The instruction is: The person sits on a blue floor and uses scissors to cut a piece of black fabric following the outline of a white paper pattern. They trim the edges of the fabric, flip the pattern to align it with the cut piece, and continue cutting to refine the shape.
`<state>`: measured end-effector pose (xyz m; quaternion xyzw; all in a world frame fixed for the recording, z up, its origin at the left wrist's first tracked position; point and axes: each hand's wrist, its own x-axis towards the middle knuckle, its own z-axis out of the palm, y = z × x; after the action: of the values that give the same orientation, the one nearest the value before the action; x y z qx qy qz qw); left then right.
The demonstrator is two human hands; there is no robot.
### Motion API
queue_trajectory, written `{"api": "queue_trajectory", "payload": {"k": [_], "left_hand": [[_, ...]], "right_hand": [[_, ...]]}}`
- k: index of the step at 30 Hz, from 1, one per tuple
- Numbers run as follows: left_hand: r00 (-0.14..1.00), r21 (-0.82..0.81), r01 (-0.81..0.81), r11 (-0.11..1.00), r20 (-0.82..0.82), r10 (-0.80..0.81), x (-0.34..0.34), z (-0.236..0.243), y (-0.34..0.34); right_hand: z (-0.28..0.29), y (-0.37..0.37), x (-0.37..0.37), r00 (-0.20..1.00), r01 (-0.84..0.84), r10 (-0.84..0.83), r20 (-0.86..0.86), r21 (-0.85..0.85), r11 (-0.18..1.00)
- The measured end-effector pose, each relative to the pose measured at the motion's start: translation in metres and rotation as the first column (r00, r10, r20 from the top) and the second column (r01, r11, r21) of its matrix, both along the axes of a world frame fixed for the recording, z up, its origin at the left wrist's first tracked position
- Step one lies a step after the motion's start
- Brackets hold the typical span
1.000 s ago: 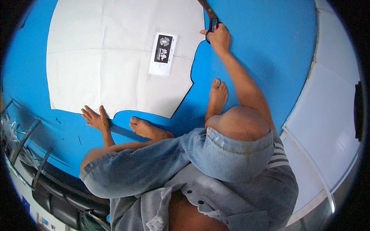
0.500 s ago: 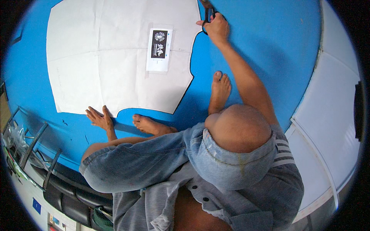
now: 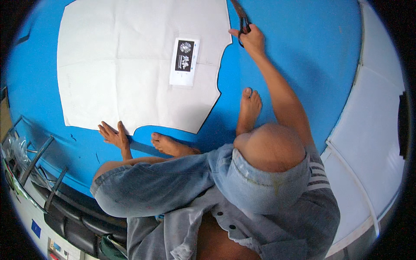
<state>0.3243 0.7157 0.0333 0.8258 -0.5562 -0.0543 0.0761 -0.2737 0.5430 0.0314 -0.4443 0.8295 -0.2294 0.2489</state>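
Blue cloth [image 3: 303, 86] spread wide over the floor, filling most of the view. At far left, a metal rack [image 3: 34, 160] along the cloth's edge.

Next, left hand [image 3: 112, 135]: open, palm down, fingers spread, pressing at the lower edge of the pattern [image 3: 121, 78]. Grips nothing.

Pattern: large white paper sheet, flat on the cloth, creased in a cross from folding, straight along the left side, curved and notched along the right and bottom. Near its right part, a small white packet [image 3: 184, 60] with a dark label, lying as a weight or marker.

Below, two bare feet [image 3: 171, 145] on the cloth, one just under the pattern's lower edge, the other to its right.

Further right, right hand [image 3: 249, 39]: closed through the handles of the scissors [image 3: 240, 17], blades pointing up and away beside the pattern's upper right corner. Cannot tell whether the blades stand apart or together.

Looks like cutting the cloth around the pattern's outline, with the right-hand edge in progress. Calls for keeping the blades just beside the paper edge and the paper pinned flat against shifting.

At far right, white panels [image 3: 368, 130] beyond the cloth.
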Motion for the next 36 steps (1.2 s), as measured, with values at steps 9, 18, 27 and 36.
{"api": "queue_trajectory", "payload": {"k": [9,18,27,36], "left_hand": [[0.924,-0.276,0.354,0.894,0.252,-0.288,0.072,0.019,-0.027],[0.619,0.473,0.714,0.515,-0.084,-0.781,-0.136,0.142,-0.224],[0.799,0.329,0.593,0.735,-0.124,-0.589,-0.239,0.119,-0.259],[0.785,0.076,-0.570,0.818,-0.242,0.570,-0.353,0.067,-0.119]], "right_hand": [[0.051,0.064,-0.060,0.949,0.086,-0.119,0.292,0.124,0.989],[0.008,0.027,-0.174,0.777,0.174,-0.171,-0.606,-0.054,0.983],[-0.040,0.027,-0.232,0.838,0.061,-0.159,-0.522,-0.201,0.978],[-0.043,0.028,-0.243,0.734,-0.054,-0.079,-0.674,-0.174,0.983]]}}
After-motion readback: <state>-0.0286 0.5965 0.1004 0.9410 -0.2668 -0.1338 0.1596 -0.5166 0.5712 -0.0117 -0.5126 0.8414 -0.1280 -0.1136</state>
